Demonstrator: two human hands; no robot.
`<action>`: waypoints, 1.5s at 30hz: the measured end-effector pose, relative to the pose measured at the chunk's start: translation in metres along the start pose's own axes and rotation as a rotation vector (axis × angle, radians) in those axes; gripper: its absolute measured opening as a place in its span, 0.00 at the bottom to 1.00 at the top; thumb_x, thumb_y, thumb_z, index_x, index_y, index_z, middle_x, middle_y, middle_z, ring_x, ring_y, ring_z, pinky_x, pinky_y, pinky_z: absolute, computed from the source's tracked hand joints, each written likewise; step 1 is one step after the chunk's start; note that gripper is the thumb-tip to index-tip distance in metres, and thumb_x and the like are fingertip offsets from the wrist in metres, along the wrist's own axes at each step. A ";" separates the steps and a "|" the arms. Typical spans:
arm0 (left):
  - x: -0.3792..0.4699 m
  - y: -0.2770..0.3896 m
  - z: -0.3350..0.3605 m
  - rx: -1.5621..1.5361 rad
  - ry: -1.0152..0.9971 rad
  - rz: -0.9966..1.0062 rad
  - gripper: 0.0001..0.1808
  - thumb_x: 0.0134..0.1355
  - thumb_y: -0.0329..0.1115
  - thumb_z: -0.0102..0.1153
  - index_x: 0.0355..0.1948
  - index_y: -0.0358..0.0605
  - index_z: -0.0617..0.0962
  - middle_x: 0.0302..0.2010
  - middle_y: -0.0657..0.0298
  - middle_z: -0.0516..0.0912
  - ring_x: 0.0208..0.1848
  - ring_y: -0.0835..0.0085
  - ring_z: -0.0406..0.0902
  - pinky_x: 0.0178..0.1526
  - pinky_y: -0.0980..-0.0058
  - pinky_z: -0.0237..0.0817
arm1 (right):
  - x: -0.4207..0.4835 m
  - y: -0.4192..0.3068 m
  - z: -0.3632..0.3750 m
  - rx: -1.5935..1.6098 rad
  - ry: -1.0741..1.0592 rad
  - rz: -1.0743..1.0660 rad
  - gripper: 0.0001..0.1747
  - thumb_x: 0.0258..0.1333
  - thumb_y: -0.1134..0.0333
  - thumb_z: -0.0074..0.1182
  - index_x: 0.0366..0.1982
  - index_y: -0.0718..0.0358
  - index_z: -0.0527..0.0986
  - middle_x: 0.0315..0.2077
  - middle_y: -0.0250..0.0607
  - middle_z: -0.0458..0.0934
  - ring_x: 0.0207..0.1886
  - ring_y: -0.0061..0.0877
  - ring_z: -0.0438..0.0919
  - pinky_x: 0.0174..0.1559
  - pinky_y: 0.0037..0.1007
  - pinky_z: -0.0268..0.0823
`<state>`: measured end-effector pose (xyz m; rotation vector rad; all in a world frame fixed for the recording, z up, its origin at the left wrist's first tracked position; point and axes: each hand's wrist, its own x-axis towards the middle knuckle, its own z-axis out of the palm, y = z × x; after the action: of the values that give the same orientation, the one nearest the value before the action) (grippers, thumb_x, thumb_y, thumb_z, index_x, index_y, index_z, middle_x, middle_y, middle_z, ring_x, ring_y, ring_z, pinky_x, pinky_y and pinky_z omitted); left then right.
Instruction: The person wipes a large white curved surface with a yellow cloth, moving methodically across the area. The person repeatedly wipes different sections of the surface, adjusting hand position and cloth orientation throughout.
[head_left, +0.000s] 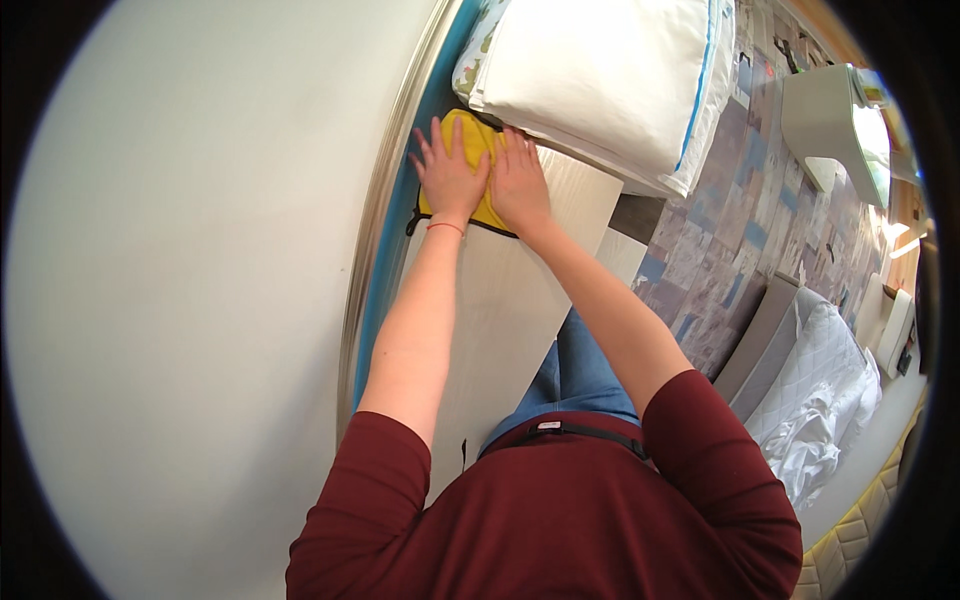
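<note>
A yellow cloth with a black edge lies on a pale wood-grain surface, close to the wall. My left hand rests flat on the cloth with its fingers spread, a thin red band around the wrist. Beside it, my right hand presses on the cloth's right side, fingers extended and nearly together. The thumb of the left hand comes close to the right hand. Neither hand grips the cloth; both lie on top of it. A black loop of the cloth's edge sticks out at its lower left corner.
Just beyond the cloth lies stacked white bedding with a blue stripe. A plain wall and a blue strip run along the left. To the right are a patchwork-patterned floor, white furniture and a bed with a quilted white cover.
</note>
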<state>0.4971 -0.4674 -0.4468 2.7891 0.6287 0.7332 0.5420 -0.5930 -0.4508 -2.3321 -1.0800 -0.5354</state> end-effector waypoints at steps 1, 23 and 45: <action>-0.003 -0.006 0.003 -0.032 -0.014 -0.011 0.41 0.66 0.54 0.56 0.77 0.52 0.63 0.79 0.51 0.57 0.80 0.39 0.46 0.75 0.35 0.43 | -0.001 -0.001 0.003 0.007 0.005 -0.002 0.26 0.68 0.67 0.46 0.63 0.75 0.69 0.69 0.62 0.63 0.75 0.51 0.60 0.75 0.50 0.50; -0.073 0.082 0.053 -0.084 -0.201 0.361 0.40 0.68 0.47 0.52 0.78 0.47 0.60 0.82 0.54 0.50 0.80 0.33 0.39 0.74 0.28 0.32 | -0.040 0.130 -0.032 -0.085 0.010 0.083 0.30 0.60 0.71 0.54 0.66 0.61 0.69 0.68 0.44 0.69 0.73 0.39 0.65 0.74 0.47 0.54; -0.049 0.056 0.137 -0.066 -0.247 0.244 0.43 0.68 0.51 0.52 0.78 0.43 0.57 0.81 0.41 0.45 0.79 0.27 0.35 0.74 0.29 0.31 | -0.034 0.186 0.026 0.097 -0.166 0.052 0.24 0.61 0.68 0.60 0.59 0.56 0.76 0.69 0.37 0.69 0.75 0.38 0.62 0.75 0.49 0.53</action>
<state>0.5474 -0.5494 -0.5691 2.8605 0.2189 0.4277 0.6710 -0.7002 -0.5418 -2.3447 -1.0903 -0.2672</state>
